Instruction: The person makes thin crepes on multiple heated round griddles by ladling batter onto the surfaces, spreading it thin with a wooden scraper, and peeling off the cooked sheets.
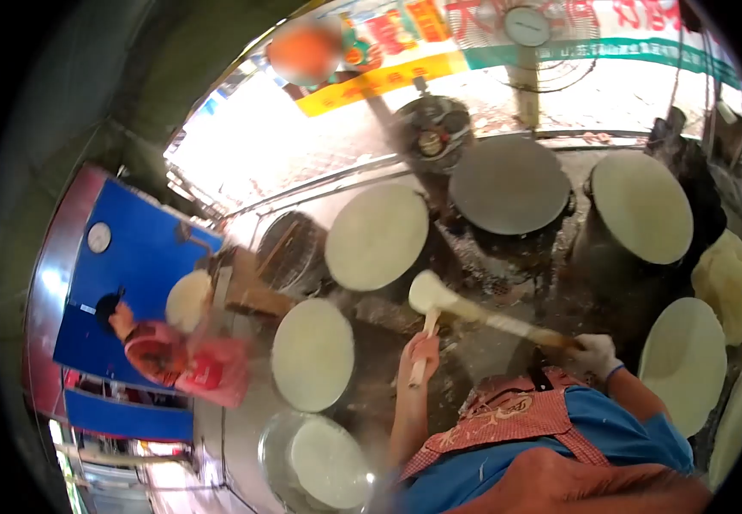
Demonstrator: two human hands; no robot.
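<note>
Left hand [422,349]: fingers clamped around the short stick [417,373]. Right hand [595,355]: fingers clamped on the butt of the long-handled tool [512,325]; pale head [429,291] near the edge of the upper-centre pale disc [377,237]. Handle probably stiff; head likely slippery. Grip bare shaft.

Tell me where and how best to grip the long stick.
Probably grip the long stick around its browner end, where the right hand is, coming from the person's right: the shaft is slim and straight there, and its other end meets the pale lump.
</note>
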